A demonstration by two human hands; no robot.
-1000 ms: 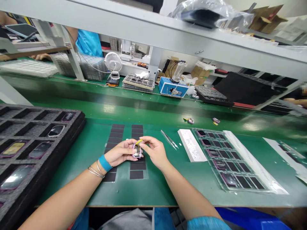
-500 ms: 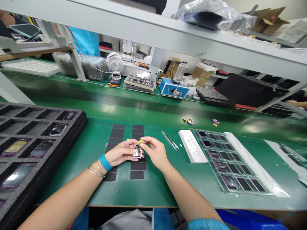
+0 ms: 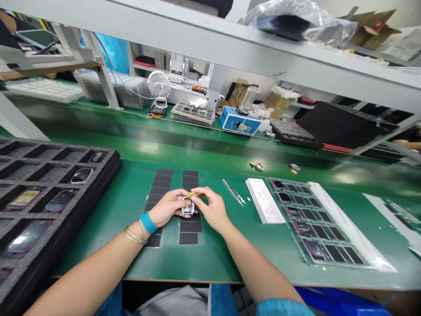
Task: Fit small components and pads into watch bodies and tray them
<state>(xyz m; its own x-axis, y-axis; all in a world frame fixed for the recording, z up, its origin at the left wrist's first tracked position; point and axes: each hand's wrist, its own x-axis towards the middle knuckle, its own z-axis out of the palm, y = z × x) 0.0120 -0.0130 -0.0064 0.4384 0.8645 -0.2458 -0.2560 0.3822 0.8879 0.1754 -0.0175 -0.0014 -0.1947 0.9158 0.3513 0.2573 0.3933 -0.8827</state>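
My left hand (image 3: pixel 167 207) is closed around a small opened smartwatch case (image 3: pixel 187 210), its inner parts showing. A yellow-backed flap (image 3: pixel 190 195), perhaps the watch's screen, stands up at the case's far edge. My right hand (image 3: pixel 210 208) pinches that flap between thumb and fingers. Both hands hover over strips of black rectangular stickers (image 3: pixel 190 226) on a clear sheet. To the right of my right hand lie metal tweezers (image 3: pixel 234 192) and a white box (image 3: pixel 264 201) with tiny dark bits on top.
At left stands a black foam tray (image 3: pixel 95 206) with several watch pieces. A clear plastic tray (image 3: pixel 324 232) at right holds watch pieces and black rectangles. Two opened watch units, one a small unit (image 3: pixel 259 166), lie farther back. A white fan (image 3: pixel 159 84) and blue box (image 3: pixel 239 120) stand behind.
The watch case in my left hand has tilted slightly, and the yellow flap sits at a lower angle. My right hand still pinches the flap. The view has shifted a little.
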